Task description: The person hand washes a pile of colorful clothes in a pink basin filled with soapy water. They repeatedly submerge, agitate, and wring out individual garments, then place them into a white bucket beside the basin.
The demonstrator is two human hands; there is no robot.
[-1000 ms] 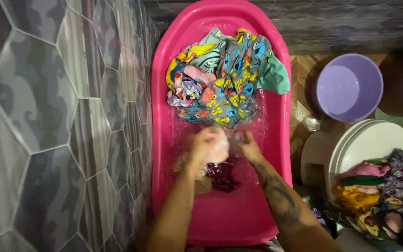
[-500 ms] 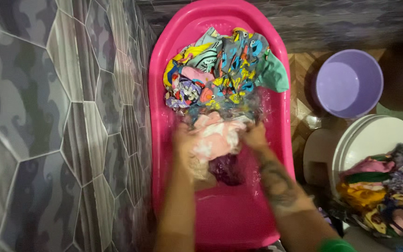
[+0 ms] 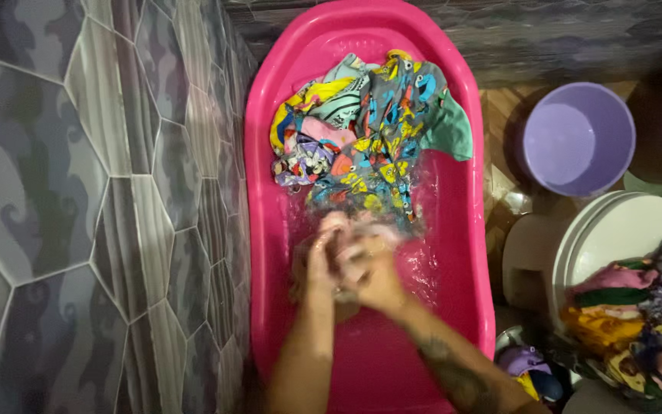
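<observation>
Grey hexagonal wall tiles filled the left side of the frame, and a pink tub stood against them, running from the top centre down to the bottom edge. Shallow water lay in the tub.

At the centre of the frame the left hand and the right hand were pressed together, both curled closed around a small pale pink cloth. The cloth sat bunched between the palms, just above the water, with only a little of it showing past the fingers. It looked wet and crumpled; motion blur hid its shape and any pattern.

Just above the hands, in the upper half of the tub, a pile of colourful clothes lay heaped, its lower edge trailing into the water close to the cloth.

In the upper right of the frame stood a purple basin. Below it, at the right edge, a second heap of clothes rested on a white toilet lid.
</observation>
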